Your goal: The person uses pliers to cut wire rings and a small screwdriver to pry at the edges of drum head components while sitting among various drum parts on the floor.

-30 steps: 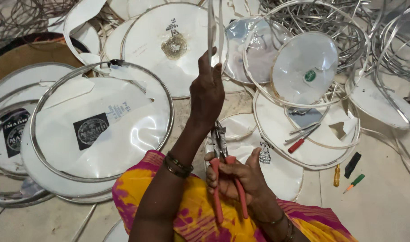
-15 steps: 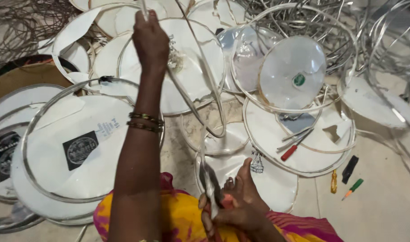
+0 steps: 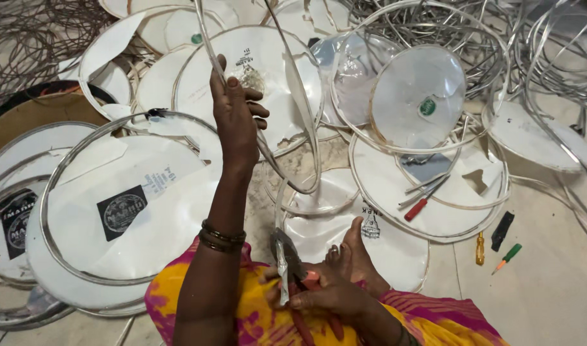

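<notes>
Left hand (image 3: 234,112) is up high, gripping a bent metal strip (image 3: 304,115) that loops down toward the lap. Right hand (image 3: 335,285) sits low, closed around red-handled pliers (image 3: 292,269). All around on the floor (image 3: 550,282): white round drum skins (image 3: 133,211), a red screwdriver (image 3: 416,208), tangled metal hoops (image 3: 434,25).

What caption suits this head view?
Left hand lifts a bent metal strip; right hand grips red-handled pliers among drum skins.
</notes>
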